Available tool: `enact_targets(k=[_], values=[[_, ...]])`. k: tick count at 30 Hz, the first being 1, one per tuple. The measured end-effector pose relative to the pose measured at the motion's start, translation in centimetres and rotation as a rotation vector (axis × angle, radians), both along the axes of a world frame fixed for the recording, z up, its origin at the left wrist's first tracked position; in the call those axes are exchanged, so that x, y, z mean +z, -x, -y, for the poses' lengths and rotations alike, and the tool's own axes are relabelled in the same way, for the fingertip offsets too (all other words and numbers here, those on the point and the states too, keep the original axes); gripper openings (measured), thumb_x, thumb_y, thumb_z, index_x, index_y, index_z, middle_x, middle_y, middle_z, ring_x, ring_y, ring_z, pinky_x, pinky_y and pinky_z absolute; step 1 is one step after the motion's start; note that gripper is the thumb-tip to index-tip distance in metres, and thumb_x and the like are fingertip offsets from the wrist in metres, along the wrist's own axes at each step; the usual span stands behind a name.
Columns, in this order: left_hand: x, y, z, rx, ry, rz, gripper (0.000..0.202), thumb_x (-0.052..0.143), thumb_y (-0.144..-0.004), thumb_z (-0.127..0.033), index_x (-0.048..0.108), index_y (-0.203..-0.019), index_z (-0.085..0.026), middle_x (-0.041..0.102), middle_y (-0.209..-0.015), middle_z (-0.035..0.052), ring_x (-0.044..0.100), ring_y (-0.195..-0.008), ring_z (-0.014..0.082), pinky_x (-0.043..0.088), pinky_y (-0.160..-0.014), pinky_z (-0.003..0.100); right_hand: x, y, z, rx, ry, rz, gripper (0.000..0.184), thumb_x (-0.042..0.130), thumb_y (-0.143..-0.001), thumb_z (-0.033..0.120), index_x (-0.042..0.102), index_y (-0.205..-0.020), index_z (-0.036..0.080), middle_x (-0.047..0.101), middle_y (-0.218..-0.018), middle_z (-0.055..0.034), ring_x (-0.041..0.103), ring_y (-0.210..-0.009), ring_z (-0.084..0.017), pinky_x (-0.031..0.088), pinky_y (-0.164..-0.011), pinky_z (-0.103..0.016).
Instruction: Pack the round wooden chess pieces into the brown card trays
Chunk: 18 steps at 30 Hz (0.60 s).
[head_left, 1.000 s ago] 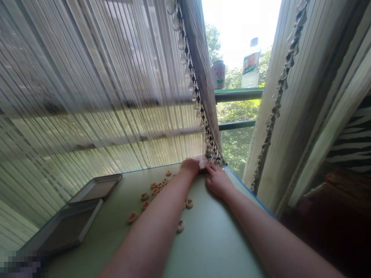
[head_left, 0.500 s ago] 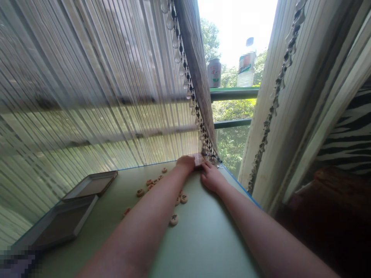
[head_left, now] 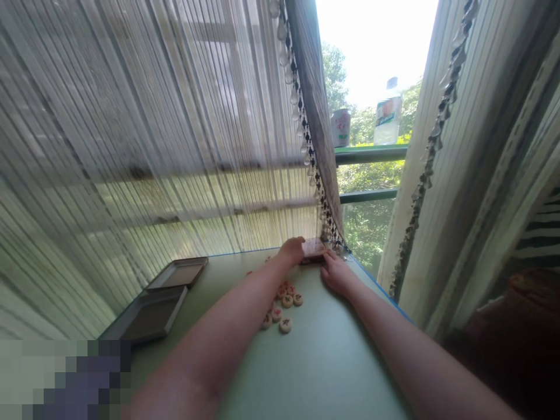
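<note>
— Which thing is the largest?
— The curtain [head_left: 184, 116]. It is thin and striped, and it hangs behind the table [head_left: 306, 367], which is pale green with a blue edge.
— What lies on the left side of the table?
— Two shallow trays [head_left: 151, 318], one behind the other.
— And in the gap of the curtain?
— A bottle [head_left: 387, 119] stands upright above the rail [head_left: 371, 154], and a can [head_left: 341, 128] stands to its left.
— How are the hands?
— The left hand [head_left: 292, 251] is curled at the left end of the box [head_left: 314, 249]. The right hand [head_left: 336, 273] reaches with its fingers to the near right corner. I cannot tell if either one pinches the box, because the grip is partly hidden.
— Where exactly is the box?
— At the far corner of the table, between the two hands, with its patterned face visible.
— And the smallest things?
— Round pieces [head_left: 286, 325], with red or dark signs. They lie near the left forearm, which covers some of them.
</note>
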<state>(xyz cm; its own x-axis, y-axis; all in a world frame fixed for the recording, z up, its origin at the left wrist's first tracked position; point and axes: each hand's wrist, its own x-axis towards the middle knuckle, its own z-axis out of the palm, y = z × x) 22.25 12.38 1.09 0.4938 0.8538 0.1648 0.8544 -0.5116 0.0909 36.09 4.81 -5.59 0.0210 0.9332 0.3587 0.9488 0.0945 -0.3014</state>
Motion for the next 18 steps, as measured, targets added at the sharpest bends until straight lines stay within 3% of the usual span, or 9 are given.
enact_targets(k=[5, 7, 10, 13, 15, 18], values=[[1.4, 4.8, 4.0, 0.077, -0.08, 0.094, 0.038, 0.024, -0.089, -0.022, 0.056, -0.107, -0.016, 0.063, -0.107, 0.0087, 0.057, -0.099, 0.0175, 0.043, -0.085, 0.027, 0.1, 0.6, 0.6, -0.029, -0.031, 0.007, 0.052, 0.041, -0.078, 0.021, 0.042, -0.129, 0.011, 0.038, -0.136, -0.0135, 0.037, -0.122, -0.023, 0.029, -0.1, -0.031], [1.6, 7.0, 6.3, 0.074, -0.146, 0.156, 0.042, 0.021, -0.09, -0.03, 0.059, -0.099, -0.016, 0.064, -0.102, 0.0096, 0.058, -0.094, 0.0191, 0.044, -0.081, 0.029, 0.4, 1.0, 0.9, -0.062, -0.073, 0.016, 0.05, 0.041, -0.077, 0.02, 0.044, -0.126, 0.01, 0.041, -0.133, -0.0142, 0.042, -0.117, -0.023, 0.031, -0.097, -0.031], [1.4, 10.0, 9.5, 0.156, -0.096, 0.225, 0.049, 0.015, -0.091, -0.036, 0.059, -0.098, -0.016, 0.065, -0.099, 0.0107, 0.059, -0.092, 0.0197, 0.044, -0.079, 0.029, 0.9, 1.5, 1.8, -0.165, -0.06, 0.04, 0.044, 0.039, -0.077, 0.016, 0.047, -0.12, 0.005, 0.052, -0.117, -0.018, 0.048, -0.108, -0.024, 0.034, -0.092, -0.031], [0.8, 12.8, 12.1, 0.238, 0.021, 0.112, 0.048, 0.021, -0.088, -0.042, 0.058, -0.105, -0.017, 0.062, -0.108, 0.0127, 0.055, -0.102, 0.0256, 0.041, -0.086, 0.036, 1.3, 2.1, 3.2, -0.232, 0.023, 0.04, 0.038, 0.031, -0.081, 0.013, 0.05, -0.114, 0.008, 0.054, -0.114, -0.0169, 0.05, -0.107, -0.023, 0.035, -0.088, -0.032], [0.1, 14.3, 13.5, 0.301, 0.033, 0.054, 0.05, 0.025, -0.085, -0.047, 0.056, -0.112, -0.017, 0.056, -0.119, 0.0144, 0.045, -0.115, 0.0321, 0.034, -0.093, 0.044, 1.3, 2.8, 4.4, -0.271, 0.121, 0.006, 0.038, 0.025, -0.085, 0.014, 0.051, -0.112, 0.011, 0.056, -0.111, -0.0166, 0.053, -0.102, -0.023, 0.038, -0.083, -0.033], [-1.3, 15.9, 15.2, 0.372, 0.059, 0.084, 0.062, 0.025, -0.082, -0.056, 0.046, -0.124, -0.015, 0.04, -0.135, 0.0167, 0.028, -0.127, 0.0368, 0.024, -0.099, 0.051, 1.1, 5.2, 6.3, -0.254, 0.189, 0.01, 0.039, 0.026, -0.088, 0.029, 0.055, -0.107, 0.011, 0.057, -0.109, -0.0184, 0.055, -0.1, -0.025, 0.04, -0.081, -0.035]])
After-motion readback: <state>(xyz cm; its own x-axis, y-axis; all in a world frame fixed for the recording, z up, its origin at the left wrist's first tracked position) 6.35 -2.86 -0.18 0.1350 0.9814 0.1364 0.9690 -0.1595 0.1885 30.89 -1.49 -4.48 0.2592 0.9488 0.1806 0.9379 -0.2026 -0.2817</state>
